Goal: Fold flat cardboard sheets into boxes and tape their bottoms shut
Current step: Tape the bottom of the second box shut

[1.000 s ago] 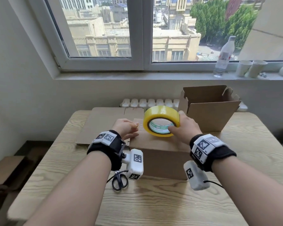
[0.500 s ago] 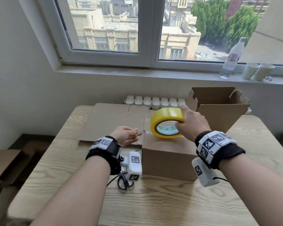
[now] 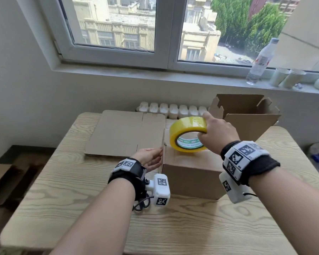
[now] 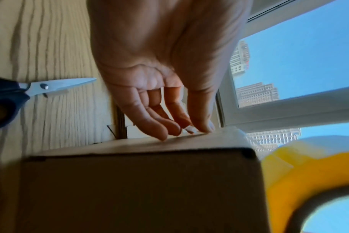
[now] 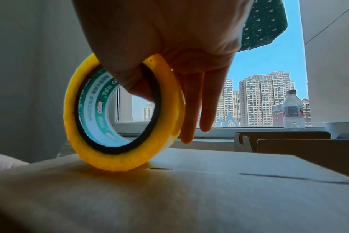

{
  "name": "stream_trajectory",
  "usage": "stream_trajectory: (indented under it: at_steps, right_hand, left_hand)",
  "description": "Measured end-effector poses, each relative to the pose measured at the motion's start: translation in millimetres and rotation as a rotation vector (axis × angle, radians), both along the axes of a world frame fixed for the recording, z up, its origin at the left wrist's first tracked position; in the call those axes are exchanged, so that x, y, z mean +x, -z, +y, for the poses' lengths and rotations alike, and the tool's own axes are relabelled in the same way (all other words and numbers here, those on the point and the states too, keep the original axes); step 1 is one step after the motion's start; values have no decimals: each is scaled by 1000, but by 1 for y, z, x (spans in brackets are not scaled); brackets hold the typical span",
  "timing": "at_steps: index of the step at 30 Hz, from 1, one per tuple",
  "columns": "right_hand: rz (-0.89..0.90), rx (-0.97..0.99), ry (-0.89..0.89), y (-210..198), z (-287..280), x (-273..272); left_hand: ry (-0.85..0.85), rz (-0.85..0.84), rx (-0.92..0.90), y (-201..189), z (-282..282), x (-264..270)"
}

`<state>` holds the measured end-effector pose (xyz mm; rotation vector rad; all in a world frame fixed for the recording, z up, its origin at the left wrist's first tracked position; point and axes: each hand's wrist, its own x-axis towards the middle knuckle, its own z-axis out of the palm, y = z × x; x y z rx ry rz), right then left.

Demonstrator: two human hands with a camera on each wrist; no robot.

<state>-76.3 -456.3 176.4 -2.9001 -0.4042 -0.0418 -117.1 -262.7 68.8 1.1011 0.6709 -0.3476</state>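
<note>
**Tape roll on the upturned box**

The bench carries the box at centre. At its 12 o'clock, the right hand grip pinches the tape roll. At 9 o'clock, the left hand presses spread fingers against the box's side.

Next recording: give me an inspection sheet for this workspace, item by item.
Surface: wooden table, light grain.
Job's things: closed box in the middle; yellow tape roll on edge on its top; flat cardboard sheet behind left; open box behind right.
Clutter: scissors on the table left of the box.
Hands: left hand with straight fingers against the box's left edge; right hand grips the roll.
Cables: thin black lead from the right wrist camera.
Surroundings: window, sill with water bottle and paper cups.
</note>
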Motion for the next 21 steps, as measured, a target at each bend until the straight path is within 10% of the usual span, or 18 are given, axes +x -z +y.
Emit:
stream_trajectory:
  at_steps: [21]
  right_hand:
    - [21, -23, 71, 1, 5, 2]
  left_hand:
    - [109, -38, -28, -22, 13, 22]
